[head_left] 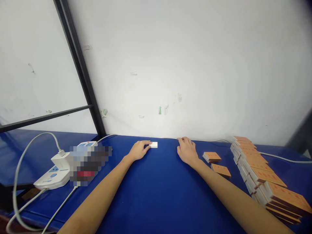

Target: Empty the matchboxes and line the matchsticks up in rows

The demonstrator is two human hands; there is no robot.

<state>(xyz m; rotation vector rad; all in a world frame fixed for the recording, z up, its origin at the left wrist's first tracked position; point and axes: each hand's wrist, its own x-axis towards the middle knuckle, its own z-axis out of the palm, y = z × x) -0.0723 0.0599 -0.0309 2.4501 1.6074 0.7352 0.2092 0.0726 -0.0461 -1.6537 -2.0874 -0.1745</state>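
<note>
My left hand (139, 150) is closed on a small white rectangular block (153, 145), pinching its left end between thumb and fingers. The block is on or just above the blue table (156, 195), near the wall; which of the two I cannot tell. My right hand (187, 150) rests on the tabletop to the right of the block, apart from it. Its fingers are loosely bent and spread a little, with nothing visible in them. Close to the right wrist lie two small packs with orange printed tops, a farther pack (212, 156) and a nearer pack (221, 170).
Several stacked orange-topped packs (264, 174) form a long row on the right. On the left lie a white power strip (52, 178) with a plugged-in adapter, a pixelated dark object (91, 162) and loose white cables (17, 182). A black metal frame (83, 71) stands against the white wall (195, 65).
</note>
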